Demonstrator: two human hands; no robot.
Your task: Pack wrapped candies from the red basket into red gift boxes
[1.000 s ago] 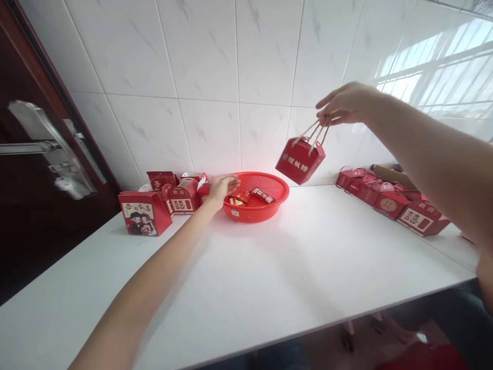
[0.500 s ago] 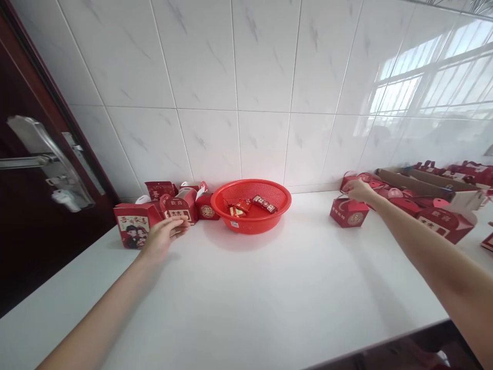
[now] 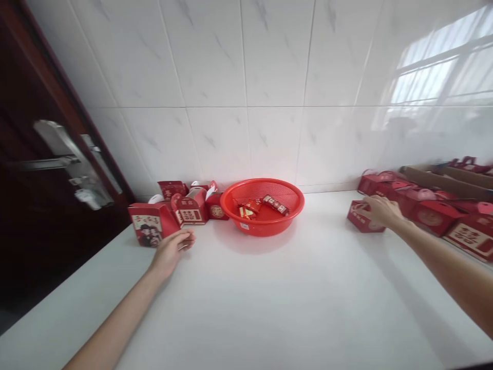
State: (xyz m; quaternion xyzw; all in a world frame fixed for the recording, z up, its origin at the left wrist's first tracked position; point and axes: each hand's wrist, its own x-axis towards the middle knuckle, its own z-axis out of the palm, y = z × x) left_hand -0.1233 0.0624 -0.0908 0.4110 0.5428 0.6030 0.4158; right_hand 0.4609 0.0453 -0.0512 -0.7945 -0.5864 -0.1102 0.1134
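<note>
Gently steady the small red box (image 3: 358, 221) on the surface (image 3: 269, 298), near the row of boxes (image 3: 435, 218), using fingers of the right hand (image 3: 385, 210), too blurred to judge for grip, resting half-curled, seemingly empty fingers of the left hand (image 3: 171, 253) well clear.

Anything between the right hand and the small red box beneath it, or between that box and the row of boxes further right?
Nothing visible separates the right hand from the small red box; the hand is right at its top. Toward the row of boxes, no obstacle shows, though the hand hides part of that gap.
</note>
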